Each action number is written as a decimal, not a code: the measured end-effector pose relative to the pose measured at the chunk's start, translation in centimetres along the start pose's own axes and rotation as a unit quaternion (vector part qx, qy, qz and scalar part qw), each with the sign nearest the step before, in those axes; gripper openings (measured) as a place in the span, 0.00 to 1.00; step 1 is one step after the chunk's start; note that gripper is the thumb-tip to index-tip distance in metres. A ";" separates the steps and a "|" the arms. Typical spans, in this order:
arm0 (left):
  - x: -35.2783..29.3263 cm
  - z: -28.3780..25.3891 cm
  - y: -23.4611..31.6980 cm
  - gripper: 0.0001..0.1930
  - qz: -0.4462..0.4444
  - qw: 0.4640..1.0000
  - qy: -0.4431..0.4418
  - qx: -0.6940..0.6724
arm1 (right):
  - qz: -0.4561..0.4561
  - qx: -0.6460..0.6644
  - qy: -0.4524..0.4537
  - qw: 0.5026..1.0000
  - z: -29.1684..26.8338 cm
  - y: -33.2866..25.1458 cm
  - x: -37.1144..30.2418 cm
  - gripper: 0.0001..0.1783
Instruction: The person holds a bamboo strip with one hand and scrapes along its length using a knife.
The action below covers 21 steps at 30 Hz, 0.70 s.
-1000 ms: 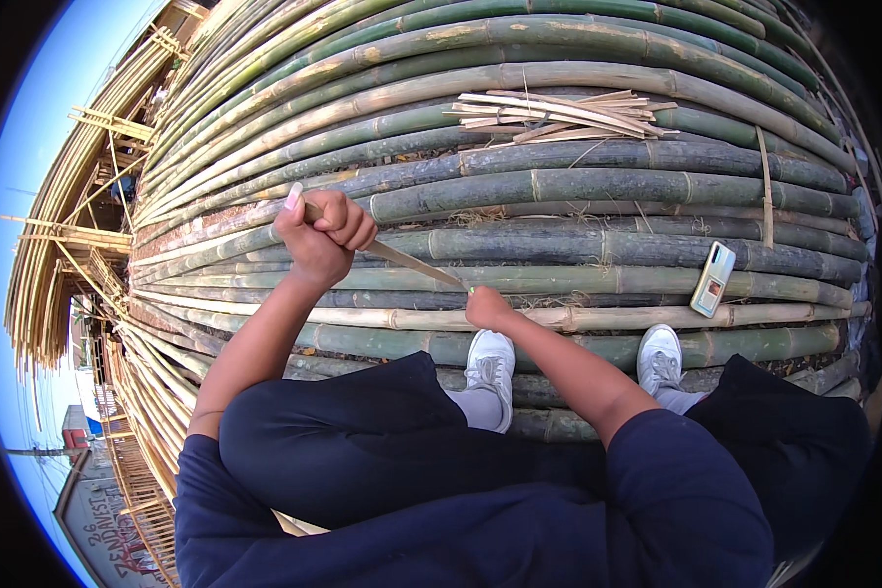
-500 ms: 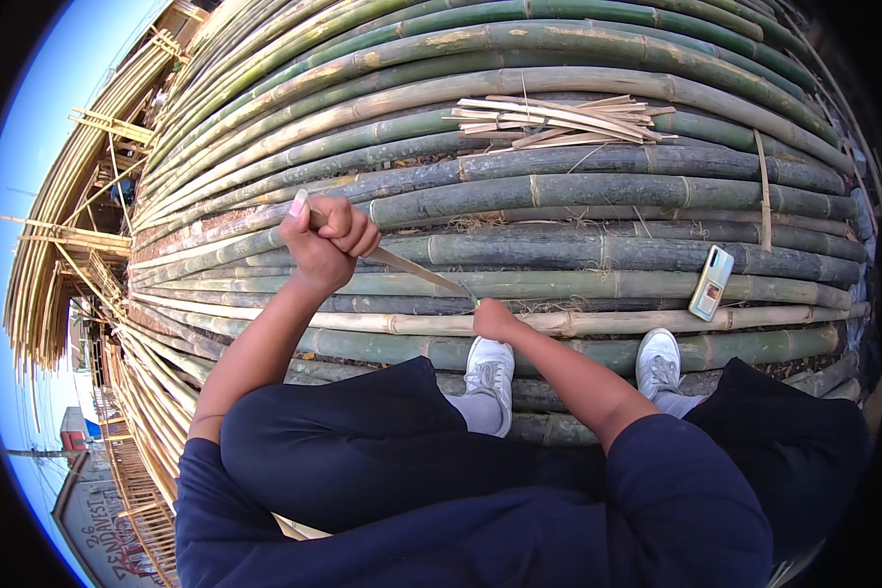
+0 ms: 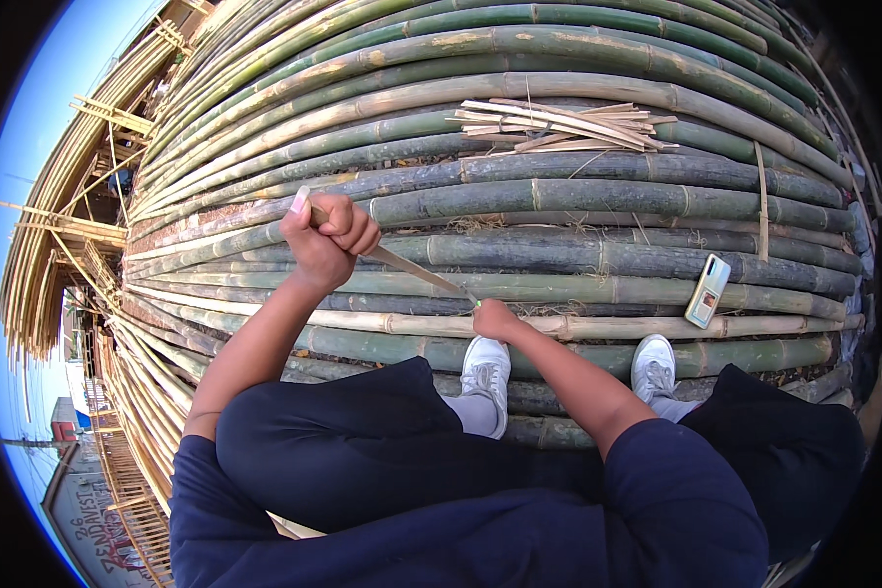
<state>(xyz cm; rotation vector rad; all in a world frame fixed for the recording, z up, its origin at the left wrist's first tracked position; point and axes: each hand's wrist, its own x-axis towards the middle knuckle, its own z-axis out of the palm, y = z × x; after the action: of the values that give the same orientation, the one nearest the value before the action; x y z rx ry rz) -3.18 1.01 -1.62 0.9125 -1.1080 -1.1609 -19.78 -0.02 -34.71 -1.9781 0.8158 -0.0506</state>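
My left hand [image 3: 328, 240] is a fist around a flat, pale bamboo strip [image 3: 412, 269]. A short end of the strip sticks up beside the thumb. From the fist it slants down to the right, toward my right hand [image 3: 495, 319], which is closed at its lower end. A small green bit shows at those fingers, along with a thin dark edge. What else the right hand grips is hidden behind its back. Both hands are above the bamboo poles, in front of my knees.
Long bamboo poles [image 3: 519, 253] cover the ground. A bundle of split strips [image 3: 568, 125] lies on them beyond my hands. A phone [image 3: 708, 291] rests at the right, near a lone upright strip [image 3: 762, 201]. My white shoes [image 3: 485, 374] stand on the poles. Stacked poles [image 3: 69, 211] lean at left.
Both hands keep nearly the same pose on the strip. The view has shifted very slightly, moving the phone and shoes a little to the left in the picture.
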 end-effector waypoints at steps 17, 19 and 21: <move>-0.5 -0.4 0.2 0.27 -0.009 1.000 0.005 -0.011 | 0.037 0.014 -0.072 0.997 -3.2 -4.7 0.1 0.20; -1.2 -0.8 0.8 0.28 -0.009 0.999 0.032 -0.007 | -0.016 0.020 -0.008 1.000 -4.9 -8.6 0.2 0.20; -1.4 -1.3 1.1 0.28 -0.009 0.998 0.053 -0.012 | -0.005 0.133 -0.013 0.991 -9.0 -14.1 -1.1 0.19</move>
<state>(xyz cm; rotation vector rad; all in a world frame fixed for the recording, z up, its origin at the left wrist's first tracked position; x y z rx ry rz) -1.75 2.56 -1.06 0.9570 -1.0002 -1.1252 -16.46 -1.83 -18.43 -1.7273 0.7416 -0.1336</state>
